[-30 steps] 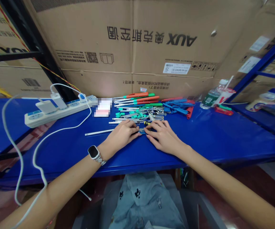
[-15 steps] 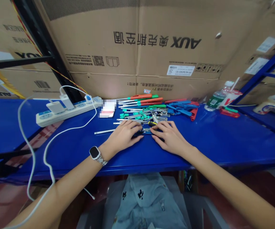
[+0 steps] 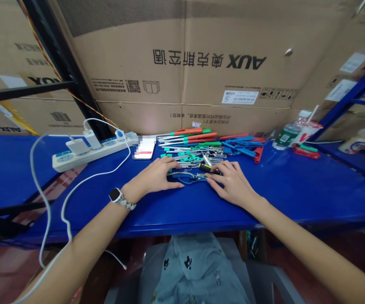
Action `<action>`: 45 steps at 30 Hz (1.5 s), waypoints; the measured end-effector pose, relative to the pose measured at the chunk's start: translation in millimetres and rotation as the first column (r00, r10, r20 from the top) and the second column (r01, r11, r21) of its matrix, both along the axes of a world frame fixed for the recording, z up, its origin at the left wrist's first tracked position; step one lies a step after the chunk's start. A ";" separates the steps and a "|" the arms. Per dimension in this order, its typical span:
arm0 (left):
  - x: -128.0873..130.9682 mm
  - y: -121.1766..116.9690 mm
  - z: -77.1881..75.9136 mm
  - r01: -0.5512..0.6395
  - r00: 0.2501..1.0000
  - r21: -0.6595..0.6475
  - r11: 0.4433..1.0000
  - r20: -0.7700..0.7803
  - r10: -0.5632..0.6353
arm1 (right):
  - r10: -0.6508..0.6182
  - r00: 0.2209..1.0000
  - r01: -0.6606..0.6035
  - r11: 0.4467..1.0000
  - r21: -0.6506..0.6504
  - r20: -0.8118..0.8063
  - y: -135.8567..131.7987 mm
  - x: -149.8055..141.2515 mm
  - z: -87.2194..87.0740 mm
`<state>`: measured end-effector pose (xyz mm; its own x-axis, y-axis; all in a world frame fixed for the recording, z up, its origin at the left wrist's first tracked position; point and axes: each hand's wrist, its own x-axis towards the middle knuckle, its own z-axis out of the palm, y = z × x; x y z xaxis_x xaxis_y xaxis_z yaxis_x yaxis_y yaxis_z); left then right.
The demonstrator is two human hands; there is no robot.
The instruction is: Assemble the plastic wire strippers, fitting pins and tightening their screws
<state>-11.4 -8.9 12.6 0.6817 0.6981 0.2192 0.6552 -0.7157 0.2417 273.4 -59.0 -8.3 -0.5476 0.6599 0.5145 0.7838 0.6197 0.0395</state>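
Observation:
My right hand rests on the blue table, thumb and fingers closed on the right end of a slim blue plastic handle piece. A small clear part and thin wire show along that piece. My left hand is beside its left end, thumb stretched out and apart from the fingers, over the table. Whether its fingertips touch the parts under them I cannot tell. A black-and-yellow handle lies just behind the blue piece, near my right fingertips. Behind both hands is a pile of metal shafts with green ends.
Orange-and-green screwdrivers lie at the back beside blue plastic pieces and red ones. To the left are a phone, a power strip and a white cable. A bottle stands right. Cardboard walls the back.
My left hand has moved left and its thumb has opened away, uncovering more of the blue piece. The metal rod that stuck out left of it no longer shows. My right hand stays nearly in place.

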 end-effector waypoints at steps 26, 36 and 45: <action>10.4 9.2 -25.0 0.050 0.991 0.012 0.999 0.126 -0.051 | 0.090 0.985 -0.138 0.926 -0.351 -0.149 46.7 -45.7 -2.2; 0.7 14.3 -24.7 0.149 0.967 0.016 0.989 0.207 -0.149 | 0.094 0.961 -0.184 0.920 -0.345 -0.262 45.9 -43.9 -7.1; -4.0 7.3 -13.3 0.213 0.975 0.088 0.973 0.045 -0.218 | 0.137 0.963 -0.219 0.902 -0.372 -0.233 44.6 -40.3 -2.8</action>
